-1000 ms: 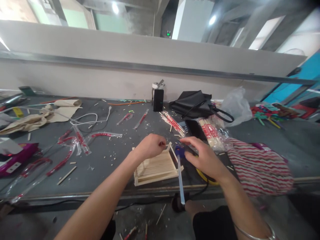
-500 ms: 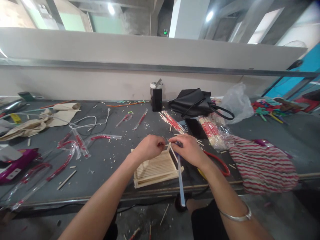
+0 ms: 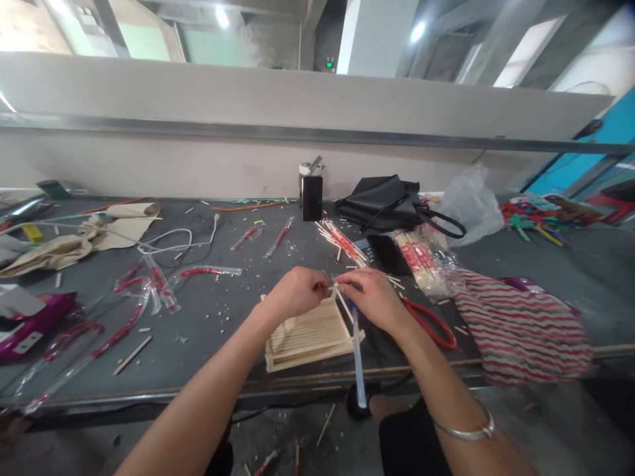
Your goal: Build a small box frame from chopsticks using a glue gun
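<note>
While the dark grey tabletop [image 3: 198, 357] is strewn with scraps, the shallow rectangular frame of pale wooden sticks [image 3: 310, 340] is set near its front edge, between and below the two hands. Very light, by the look of it; dry, so not slippery; stiff along each stick but likely fragile at the corner joints. Best held by the outer side rails, low down, with no push on the slatted middle or the thin uprights.

The bare left hand [image 3: 301, 291] is curled over the frame's far side, thumb and forefinger drawn together; whether anything is pinched can't be told. The bare right hand [image 3: 374, 297] is bent over the far right corner, fingertips lowered to the short pale wooden corner upright [image 3: 336, 289]; contact and grasp can't be confirmed.

Hidden: the frame's far left part, covered by left hand and wrist. Partly covered by the right forearm: the red looped handle [image 3: 439, 325]. The upper end of the long translucent bluish strip [image 3: 360, 363] is lost under the right hand; possibly a glue stick, too blurred to be sure. Smallest stick ends at the fingertips: not resolved.
</note>
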Available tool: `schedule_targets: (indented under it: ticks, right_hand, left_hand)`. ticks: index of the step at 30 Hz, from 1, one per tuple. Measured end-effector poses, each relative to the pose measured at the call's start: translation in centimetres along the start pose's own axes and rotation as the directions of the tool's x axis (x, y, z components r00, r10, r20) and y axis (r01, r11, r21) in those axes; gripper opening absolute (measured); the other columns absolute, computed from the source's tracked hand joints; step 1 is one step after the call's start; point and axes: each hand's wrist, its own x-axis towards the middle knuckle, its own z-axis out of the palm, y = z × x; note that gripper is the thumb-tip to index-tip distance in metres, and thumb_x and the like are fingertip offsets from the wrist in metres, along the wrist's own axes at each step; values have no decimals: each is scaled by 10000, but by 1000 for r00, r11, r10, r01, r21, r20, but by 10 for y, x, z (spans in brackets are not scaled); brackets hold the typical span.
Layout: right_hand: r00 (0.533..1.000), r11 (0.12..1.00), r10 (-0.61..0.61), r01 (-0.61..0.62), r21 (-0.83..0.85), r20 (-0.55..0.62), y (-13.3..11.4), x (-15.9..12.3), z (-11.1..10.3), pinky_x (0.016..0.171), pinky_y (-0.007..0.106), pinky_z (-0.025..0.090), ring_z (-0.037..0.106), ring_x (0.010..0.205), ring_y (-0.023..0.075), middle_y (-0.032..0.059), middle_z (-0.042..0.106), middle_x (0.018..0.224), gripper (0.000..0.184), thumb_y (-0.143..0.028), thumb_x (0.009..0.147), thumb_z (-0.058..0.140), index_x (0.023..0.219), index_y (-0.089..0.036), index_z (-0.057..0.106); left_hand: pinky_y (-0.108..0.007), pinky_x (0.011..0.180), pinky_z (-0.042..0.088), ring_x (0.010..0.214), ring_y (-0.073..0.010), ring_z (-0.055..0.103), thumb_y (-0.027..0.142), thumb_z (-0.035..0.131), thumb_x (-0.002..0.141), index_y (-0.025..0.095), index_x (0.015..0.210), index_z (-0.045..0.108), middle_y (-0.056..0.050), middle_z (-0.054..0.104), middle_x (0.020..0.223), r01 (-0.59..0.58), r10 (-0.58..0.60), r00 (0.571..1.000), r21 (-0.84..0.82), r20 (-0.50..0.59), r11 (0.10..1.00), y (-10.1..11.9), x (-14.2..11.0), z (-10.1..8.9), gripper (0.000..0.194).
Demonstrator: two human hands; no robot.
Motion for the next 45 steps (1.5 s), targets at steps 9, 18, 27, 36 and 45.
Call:
schedule_targets:
  ticks: [9,18,27,36,45]
  right_hand:
    - [1000,1000,-12,12,-23,-12,0,1,3,826,329,454,650,873,204,29,743,862,133,-202,828,605,864,-233,730]
    - [1000,1000,-22,22,-7,-23,3,0,4,825,344,463,655,873,208,31,746,869,147,-216,831,591,869,-244,730]
    - [1000,1000,0,1,17,-11,2,1,4,828,336,464,655,881,208,27,747,881,139,-204,825,605,876,-237,730]
    - [1000,1000,2,-2,27,0,2,1,4,827,339,467,658,875,211,30,749,878,140,-201,826,601,875,-230,729]
    - [1000,998,-5,5,57,-5,0,1,2,863,341,463,669,876,200,15,755,881,151,-191,833,585,845,-239,728]
  left_hand:
    - [-240,595,395,612,-135,560,135,509,750,199,774,727,-3,683,665,-15,15,1000,2,-1,1000,-1,1,0,229]
    - [-235,582,382,608,-139,556,137,498,748,195,783,733,-7,684,661,-26,26,1000,9,-10,1000,-2,0,1,245]
    - [-231,588,386,614,-140,563,147,491,756,199,804,736,-7,689,672,-21,22,1000,17,-11,1000,0,0,0,255]
    - [-245,594,393,640,-151,574,227,512,788,197,864,724,-23,688,714,-8,8,1000,42,-2,999,2,-3,-7,227]
    - [-282,661,417,713,-185,587,518,491,837,187,849,697,-9,666,720,244,-273,902,-129,-334,961,-24,-33,-42,390]
